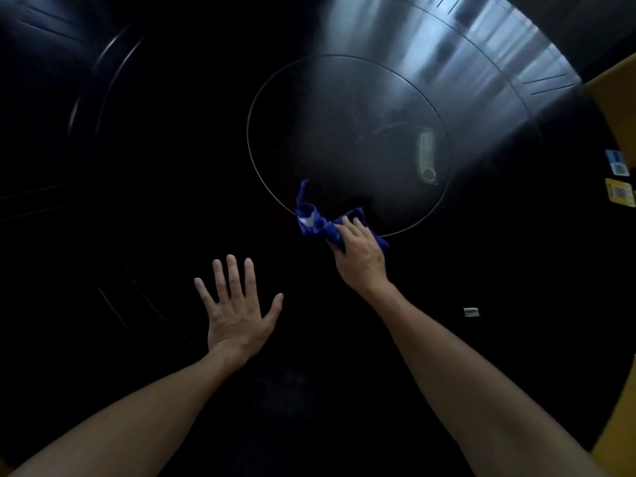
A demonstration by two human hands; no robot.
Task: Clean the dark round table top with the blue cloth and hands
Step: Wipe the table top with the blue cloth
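Observation:
The dark round table top (155,201) fills almost the whole view. A round glass turntable (347,132) lies at its middle. A crumpled blue cloth (315,223) rests on the near rim of that turntable. My right hand (359,254) presses down on the cloth and grips its right part, which the hand partly hides. My left hand (237,311) lies flat on the bare table nearer to me, fingers spread, holding nothing.
A greenish label (426,160) shows on the turntable's right side. A small white tag (470,311) lies on the table at the right. Blue (617,166) and yellow stickers (619,195) sit at the right edge, beside a yellow floor or wall (619,84).

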